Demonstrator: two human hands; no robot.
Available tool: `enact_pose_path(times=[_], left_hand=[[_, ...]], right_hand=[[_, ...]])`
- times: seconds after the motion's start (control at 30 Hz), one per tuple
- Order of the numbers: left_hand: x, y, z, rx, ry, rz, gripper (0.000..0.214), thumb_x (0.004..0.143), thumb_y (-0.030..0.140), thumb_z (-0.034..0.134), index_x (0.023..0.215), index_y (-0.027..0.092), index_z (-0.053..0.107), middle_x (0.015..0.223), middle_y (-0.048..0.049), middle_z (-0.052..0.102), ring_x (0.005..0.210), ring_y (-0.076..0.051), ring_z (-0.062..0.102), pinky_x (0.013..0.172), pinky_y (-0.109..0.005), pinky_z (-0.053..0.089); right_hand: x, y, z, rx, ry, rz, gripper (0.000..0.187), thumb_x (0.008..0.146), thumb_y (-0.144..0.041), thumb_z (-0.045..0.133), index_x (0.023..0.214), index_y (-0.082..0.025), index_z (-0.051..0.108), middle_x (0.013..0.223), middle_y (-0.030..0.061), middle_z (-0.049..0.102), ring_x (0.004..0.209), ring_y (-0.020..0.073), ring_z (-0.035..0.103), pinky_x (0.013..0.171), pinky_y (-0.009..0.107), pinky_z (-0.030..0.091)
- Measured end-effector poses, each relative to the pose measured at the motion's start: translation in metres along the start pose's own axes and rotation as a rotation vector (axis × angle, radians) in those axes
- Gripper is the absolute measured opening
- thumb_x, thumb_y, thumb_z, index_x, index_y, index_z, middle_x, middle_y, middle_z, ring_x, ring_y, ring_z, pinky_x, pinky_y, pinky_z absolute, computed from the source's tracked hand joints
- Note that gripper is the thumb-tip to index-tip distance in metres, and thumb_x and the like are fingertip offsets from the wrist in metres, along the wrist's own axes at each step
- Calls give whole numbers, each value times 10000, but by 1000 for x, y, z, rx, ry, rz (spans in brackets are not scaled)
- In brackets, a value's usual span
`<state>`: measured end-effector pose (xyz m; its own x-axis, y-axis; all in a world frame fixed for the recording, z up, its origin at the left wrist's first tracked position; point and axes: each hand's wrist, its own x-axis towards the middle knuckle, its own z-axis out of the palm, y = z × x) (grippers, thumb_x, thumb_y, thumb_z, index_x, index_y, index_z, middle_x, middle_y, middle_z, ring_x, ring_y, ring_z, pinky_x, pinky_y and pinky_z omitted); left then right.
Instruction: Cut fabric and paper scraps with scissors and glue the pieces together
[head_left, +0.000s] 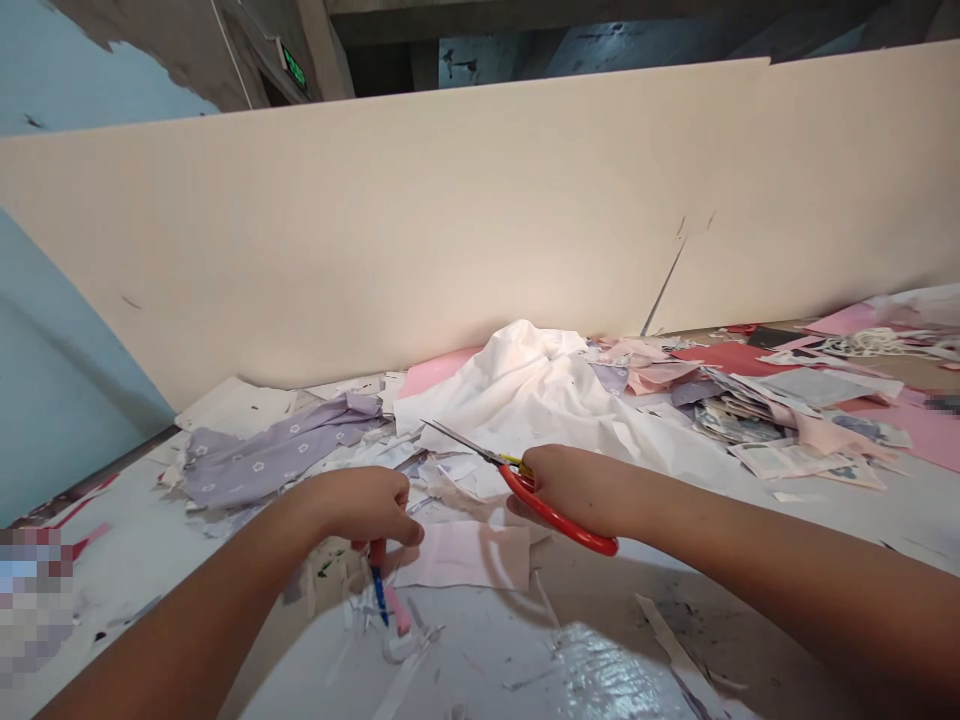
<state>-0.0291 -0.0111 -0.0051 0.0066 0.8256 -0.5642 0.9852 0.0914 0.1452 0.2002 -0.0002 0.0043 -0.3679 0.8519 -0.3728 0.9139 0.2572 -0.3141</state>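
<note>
My right hand (566, 490) is closed around red-handled scissors (559, 520). Their narrow metal blades point up and left, slightly parted at the tips. A thin yellow piece (516, 462) shows beside the handle at my fingers. My left hand (375, 510) is curled, with its thumb beside a pale pink fabric rectangle (472, 555) on the table. Below its fingers a slim blue object (379, 597) points down; whether the fingers grip it is hidden. A pink scrap (399, 612) lies next to it.
Crumpled white cloth (517, 390) is heaped behind the hands. Purple flowered fabric (270, 455) lies left, and stacked fabric pieces (750, 415) lie right. A tall cream board (450, 230) closes off the back. Thin offcuts litter the white table (480, 670).
</note>
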Motion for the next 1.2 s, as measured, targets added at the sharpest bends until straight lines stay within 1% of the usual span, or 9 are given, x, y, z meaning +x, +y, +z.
enact_pose_path(times=[0.1,0.2,0.3,0.4,0.5,0.67,0.87,1.1,1.2], left_hand=[[-7,-2,-9,-2,208,-29,286,635,488,494,785,246,523,719,1,675,637,-189,578,476,-257,325],[-12,2,-4,28,436,-35,243,705,435,424,794,234,527,750,-12,635,597,-177,550,476,-266,313],[-15,9,18,90,509,152,202,767,322,361,716,219,528,704,-13,586,610,-168,522,519,-277,336],[-18,14,46,28,573,450,230,803,273,359,879,212,568,935,-59,561,863,-190,517,744,-314,404],[-21,14,65,-82,547,503,238,818,293,369,875,210,584,947,-70,533,856,-189,514,727,-309,451],[-22,12,70,-273,427,437,280,827,369,363,901,211,582,946,-75,499,754,-172,540,443,-217,458],[-23,14,69,-211,479,438,263,829,345,370,898,218,590,934,-68,500,821,-185,541,577,-249,502],[-26,14,70,-220,443,402,275,835,356,349,891,217,580,948,-65,496,644,-132,538,499,-235,482],[-26,16,66,-159,507,421,267,831,317,345,858,214,589,943,-69,526,750,-169,544,645,-289,494]], right_hand=[[4,6,7,56,-16,-2,311,729,-461,516,631,-170,469,589,32,552,455,123,468,424,243,321],[9,10,15,65,-23,22,274,700,-430,546,640,-172,477,605,37,571,483,144,500,421,248,319],[13,11,22,60,-4,8,236,669,-380,565,613,-172,471,608,42,580,504,156,519,422,248,317],[15,12,30,62,18,-3,220,679,-386,539,636,-174,497,638,55,602,545,186,557,431,255,339],[16,11,37,15,50,-36,196,705,-369,486,669,-180,525,658,58,619,575,209,581,442,266,354],[16,8,45,-42,65,-46,186,692,-343,469,720,-178,550,684,69,629,578,228,591,414,271,354],[16,13,30,89,54,-43,269,709,-442,481,694,-178,527,668,53,599,605,207,580,469,269,372],[24,28,5,433,-175,-106,404,653,-545,567,607,-171,421,533,-26,461,408,90,448,414,225,344],[30,33,4,495,-225,-104,373,688,-498,556,587,-172,407,514,-33,442,364,67,391,373,213,288]])
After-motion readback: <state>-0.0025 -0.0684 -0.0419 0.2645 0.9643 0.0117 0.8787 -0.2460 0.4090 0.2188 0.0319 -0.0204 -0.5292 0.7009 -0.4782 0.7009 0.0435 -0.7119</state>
